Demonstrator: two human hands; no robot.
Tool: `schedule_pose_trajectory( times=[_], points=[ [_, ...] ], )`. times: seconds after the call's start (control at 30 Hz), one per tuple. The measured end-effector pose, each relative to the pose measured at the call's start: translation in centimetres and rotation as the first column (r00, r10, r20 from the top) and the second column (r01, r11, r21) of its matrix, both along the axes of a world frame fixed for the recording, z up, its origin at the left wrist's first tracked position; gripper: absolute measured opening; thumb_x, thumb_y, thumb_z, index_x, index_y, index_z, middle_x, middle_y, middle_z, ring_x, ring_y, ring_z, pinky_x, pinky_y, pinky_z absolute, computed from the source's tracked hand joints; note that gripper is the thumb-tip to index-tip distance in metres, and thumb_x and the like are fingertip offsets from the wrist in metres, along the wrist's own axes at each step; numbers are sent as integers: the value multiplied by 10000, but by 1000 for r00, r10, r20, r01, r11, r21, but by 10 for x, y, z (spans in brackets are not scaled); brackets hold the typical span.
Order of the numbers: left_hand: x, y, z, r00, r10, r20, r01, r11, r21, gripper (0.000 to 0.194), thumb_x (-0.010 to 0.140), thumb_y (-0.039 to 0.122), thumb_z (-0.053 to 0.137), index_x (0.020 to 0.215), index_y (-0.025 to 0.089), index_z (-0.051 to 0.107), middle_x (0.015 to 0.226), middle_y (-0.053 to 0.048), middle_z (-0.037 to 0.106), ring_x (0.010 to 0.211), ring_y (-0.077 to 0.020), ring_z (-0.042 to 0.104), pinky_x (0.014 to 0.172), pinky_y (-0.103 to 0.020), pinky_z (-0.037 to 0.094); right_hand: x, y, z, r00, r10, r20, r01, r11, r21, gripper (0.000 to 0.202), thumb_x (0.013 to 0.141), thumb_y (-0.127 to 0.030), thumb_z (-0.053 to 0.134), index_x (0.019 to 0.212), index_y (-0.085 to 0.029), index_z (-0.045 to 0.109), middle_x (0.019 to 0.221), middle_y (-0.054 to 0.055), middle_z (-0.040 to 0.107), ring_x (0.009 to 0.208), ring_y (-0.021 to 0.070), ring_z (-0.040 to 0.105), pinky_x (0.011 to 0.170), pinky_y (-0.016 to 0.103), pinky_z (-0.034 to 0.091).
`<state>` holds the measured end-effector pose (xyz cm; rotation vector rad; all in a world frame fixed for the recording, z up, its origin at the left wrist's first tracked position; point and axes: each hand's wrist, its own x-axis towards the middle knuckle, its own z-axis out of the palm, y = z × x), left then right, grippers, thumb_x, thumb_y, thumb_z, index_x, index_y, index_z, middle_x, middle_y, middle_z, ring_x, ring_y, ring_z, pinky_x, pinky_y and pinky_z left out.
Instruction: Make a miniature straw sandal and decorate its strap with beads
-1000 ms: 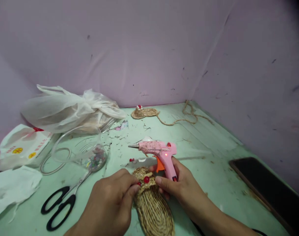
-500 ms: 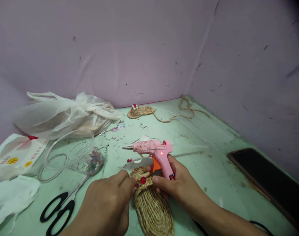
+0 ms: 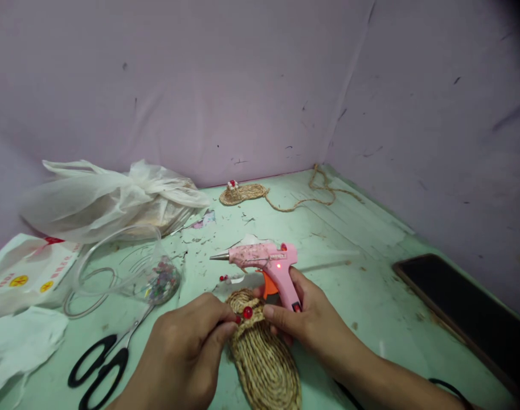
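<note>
A woven straw slipper point(image 3: 266, 364) lies at the front centre, a large red bead point(image 3: 247, 312) on its strap. My left hand point(image 3: 191, 341) pinches a small red bead point(image 3: 238, 320) against the strap, just left of the large one. The pink glue gun point(image 3: 260, 256), its red light lit and nozzle pointing left, is held by the handle in my right hand point(image 3: 304, 310). The thumb of that hand also presses on the right side of the strap. Some small red beads point(image 3: 224, 278) lie behind the slipper.
Black-handled scissors point(image 3: 110, 359), a bag of coloured beads point(image 3: 163, 282), a white packet point(image 3: 33, 270) and a tied plastic bag point(image 3: 114, 199) are left. A small straw slipper point(image 3: 245, 194) trailing cord sits at the back. A dark phone point(image 3: 460, 313) lies right.
The thumb of my left hand has shifted at the strap and more of it shows. The whole view has moved slightly; my right hand and the glue gun look otherwise the same.
</note>
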<state>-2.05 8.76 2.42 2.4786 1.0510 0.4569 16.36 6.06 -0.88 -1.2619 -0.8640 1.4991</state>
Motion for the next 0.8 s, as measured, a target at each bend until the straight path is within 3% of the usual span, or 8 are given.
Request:
schedule_pose_trajectory(
  times=[0.27, 0.43, 0.57, 0.7, 0.8],
  points=[
    [1, 1, 1, 982, 119, 148, -117, 993, -24, 154, 847, 181, 484, 736, 214, 585, 645, 37, 614, 574, -99, 578, 528, -179, 432, -2, 0, 0, 1000, 3, -13, -3, 1000, -23, 393, 603, -279, 680, 933, -188, 486, 752, -9, 599, 512, 93, 498, 442, 224, 376],
    [1, -1, -2, 986, 60, 158, -50, 996, -70, 165, 849, 158, 488, 754, 215, 610, 652, 32, 606, 591, -94, 584, 541, -174, 442, -1, -1, 1, 1000, 2, -4, -2, 1000, -21, 399, 602, -279, 681, 937, -185, 484, 772, -3, 600, 522, 94, 504, 453, 227, 388],
    [0, 0, -2, 982, 109, 152, -101, 993, -62, 150, 847, 164, 497, 761, 219, 608, 681, 30, 624, 620, -102, 595, 566, -183, 451, 0, -1, 2, 1000, -2, -4, 1, 1000, -23, 395, 603, -276, 680, 939, -189, 493, 784, 3, 606, 524, 97, 502, 452, 229, 384],
    [4, -2, -3, 986, 90, 140, -80, 994, -80, 177, 848, 168, 479, 741, 211, 613, 652, 28, 615, 592, -101, 584, 547, -184, 443, -1, 0, 1, 1000, -3, 7, 3, 1000, -20, 384, 602, -272, 676, 928, -184, 492, 752, -7, 593, 510, 88, 490, 454, 226, 384],
    [3, -2, -3, 964, 178, 199, -172, 984, -45, 161, 828, 199, 501, 727, 220, 625, 662, 29, 637, 603, -105, 594, 553, -182, 448, -1, 0, 0, 1000, 1, -14, -1, 1000, -16, 384, 607, -275, 677, 926, -183, 484, 741, -16, 589, 497, 79, 490, 447, 217, 382]
  ],
)
